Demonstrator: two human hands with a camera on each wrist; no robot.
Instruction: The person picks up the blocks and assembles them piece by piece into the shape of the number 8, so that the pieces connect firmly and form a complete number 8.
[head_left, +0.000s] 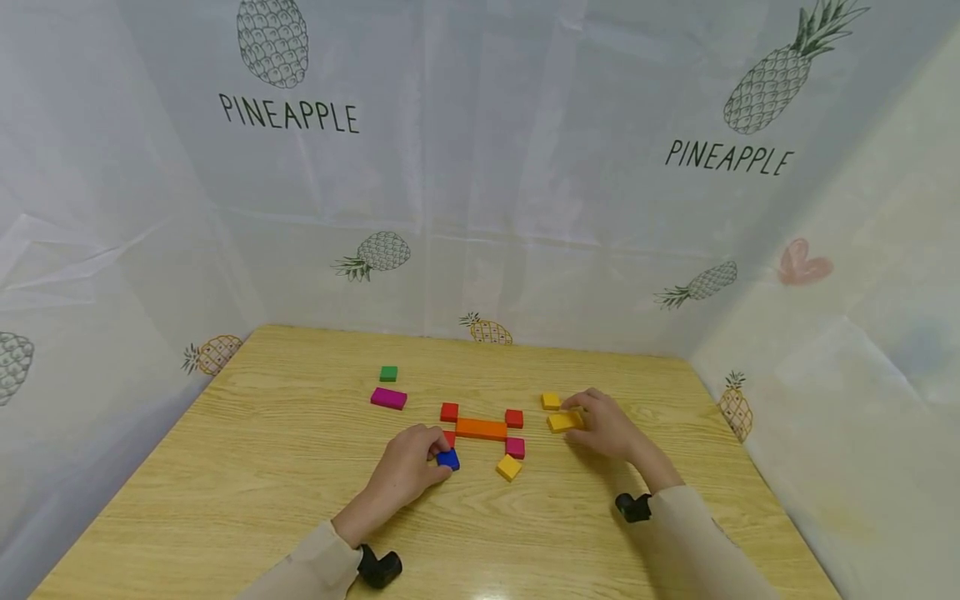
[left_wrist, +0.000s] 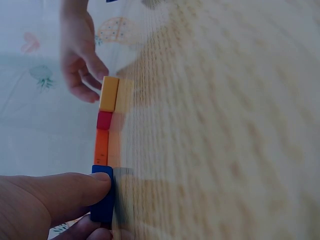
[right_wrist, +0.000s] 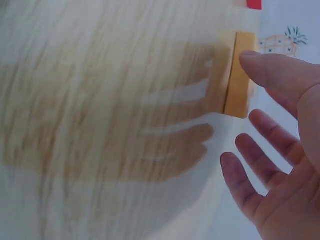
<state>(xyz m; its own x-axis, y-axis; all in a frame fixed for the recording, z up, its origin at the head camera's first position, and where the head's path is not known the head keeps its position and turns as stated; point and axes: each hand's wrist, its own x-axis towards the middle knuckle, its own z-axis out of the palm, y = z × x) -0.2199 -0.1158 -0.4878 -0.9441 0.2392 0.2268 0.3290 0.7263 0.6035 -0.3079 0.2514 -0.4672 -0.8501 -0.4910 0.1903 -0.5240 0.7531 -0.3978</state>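
In the head view my left hand (head_left: 408,462) pinches a blue block (head_left: 447,459). Its thumb lies across the blue block's face (left_wrist: 102,200) in the left wrist view. A red block (head_left: 449,438), partly hidden by the fingers, is just beyond it. My right hand (head_left: 606,427) is around a long yellow block (head_left: 564,422), fingers spread and relaxed. Seen from the right wrist, the thumb overlaps the yellow block's side (right_wrist: 239,85) while the other fingers stand apart from it. Beyond it lies a small yellow block (head_left: 551,401).
Between the hands lies a long orange block (head_left: 481,429), with red blocks (head_left: 449,412) (head_left: 514,418) and a pink block (head_left: 515,448) at its ends. A yellow block (head_left: 509,467) sits askew nearer me. Magenta (head_left: 389,398) and green (head_left: 388,373) blocks lie left on the wooden table (head_left: 247,450).
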